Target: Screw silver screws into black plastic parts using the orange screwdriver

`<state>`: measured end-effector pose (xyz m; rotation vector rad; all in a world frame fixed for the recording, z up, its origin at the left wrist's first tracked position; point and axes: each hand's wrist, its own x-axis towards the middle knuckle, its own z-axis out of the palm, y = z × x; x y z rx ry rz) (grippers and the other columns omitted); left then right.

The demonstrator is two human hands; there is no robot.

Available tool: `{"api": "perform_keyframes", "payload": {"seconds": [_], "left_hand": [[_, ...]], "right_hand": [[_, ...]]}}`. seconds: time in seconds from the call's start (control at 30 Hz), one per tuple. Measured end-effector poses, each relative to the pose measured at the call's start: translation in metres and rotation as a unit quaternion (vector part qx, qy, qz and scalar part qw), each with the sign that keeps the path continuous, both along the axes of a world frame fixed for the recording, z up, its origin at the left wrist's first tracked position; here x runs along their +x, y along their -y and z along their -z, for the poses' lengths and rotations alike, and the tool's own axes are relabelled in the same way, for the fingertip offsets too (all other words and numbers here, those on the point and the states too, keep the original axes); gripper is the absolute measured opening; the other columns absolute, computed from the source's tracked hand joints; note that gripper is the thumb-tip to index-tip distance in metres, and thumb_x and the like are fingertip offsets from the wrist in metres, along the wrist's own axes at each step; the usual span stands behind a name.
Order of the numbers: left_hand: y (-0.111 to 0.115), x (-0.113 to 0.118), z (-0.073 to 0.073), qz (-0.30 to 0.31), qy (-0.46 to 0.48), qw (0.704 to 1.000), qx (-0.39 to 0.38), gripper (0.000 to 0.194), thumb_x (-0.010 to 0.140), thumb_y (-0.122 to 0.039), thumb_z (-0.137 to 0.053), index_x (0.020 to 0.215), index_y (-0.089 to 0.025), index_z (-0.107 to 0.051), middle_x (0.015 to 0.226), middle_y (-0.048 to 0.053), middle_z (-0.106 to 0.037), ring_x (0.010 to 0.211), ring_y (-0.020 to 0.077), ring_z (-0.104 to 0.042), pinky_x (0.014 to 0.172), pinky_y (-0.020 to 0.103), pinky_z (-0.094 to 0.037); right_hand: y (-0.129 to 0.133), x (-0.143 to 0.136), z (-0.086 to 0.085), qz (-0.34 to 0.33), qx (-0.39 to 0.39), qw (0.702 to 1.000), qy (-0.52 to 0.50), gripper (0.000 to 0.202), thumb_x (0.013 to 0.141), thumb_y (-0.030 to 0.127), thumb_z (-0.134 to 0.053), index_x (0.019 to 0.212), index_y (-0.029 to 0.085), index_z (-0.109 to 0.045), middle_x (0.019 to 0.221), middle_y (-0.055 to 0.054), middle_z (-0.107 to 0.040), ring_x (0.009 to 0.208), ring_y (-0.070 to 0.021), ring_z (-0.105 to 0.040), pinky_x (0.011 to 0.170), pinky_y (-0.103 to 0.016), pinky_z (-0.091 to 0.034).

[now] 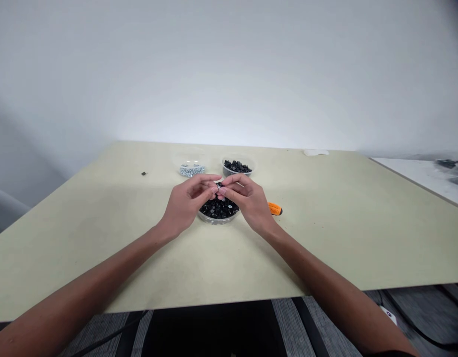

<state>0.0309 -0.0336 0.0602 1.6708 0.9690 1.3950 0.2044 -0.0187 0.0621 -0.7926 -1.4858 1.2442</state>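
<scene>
My left hand (pixel 187 201) and my right hand (pixel 251 201) meet at the fingertips above a clear round bowl of black parts (pixel 218 209). Thumbs and fingers of both hands are pinched together around something tiny, partly silvery, too small to name. Behind the hands stand a clear container with small silvery pieces (pixel 192 170) and, to its right, a clear bowl with black pieces (pixel 237 167). An orange handle with a dark end (pixel 275 208) lies beside my right hand, partly hidden by it.
The pale table (pixel 139 263) reaches back to a white wall. A small dark piece (pixel 144 173) lies at the left, and a white object (pixel 315 152) at the back right. Beyond the right edge, plastic bags (pixel 457 173) rest on a white surface.
</scene>
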Motion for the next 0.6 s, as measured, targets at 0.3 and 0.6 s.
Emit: {"api": "perform_keyframes", "payload": {"seconds": [0.3,0.6], "left_hand": [[0.0,0.001,0.001,0.016,-0.007,0.999,0.027,0.012,0.089,-0.029,-0.068,0.093,-0.018,-0.065,0.084,0.003,-0.068,0.079,0.0138,-0.065,0.075,0.026,-0.054],[-0.009,-0.006,0.004,-0.036,-0.01,0.999,0.019,0.013,0.089,-0.033,-0.066,0.093,-0.02,-0.063,0.076,0.001,-0.062,0.073,0.0135,-0.06,0.068,0.026,-0.048]], "right_hand": [[0.001,0.0,0.002,0.012,0.015,1.0,0.021,0.023,0.084,0.034,-0.068,0.096,0.017,-0.06,0.084,-0.001,-0.068,0.082,-0.0108,-0.067,0.084,-0.026,-0.056],[-0.011,0.01,0.01,0.012,0.211,0.938,0.274,0.018,0.092,0.026,-0.054,0.104,0.021,-0.065,0.102,-0.004,-0.063,0.089,-0.0113,-0.061,0.08,-0.026,-0.051]]}}
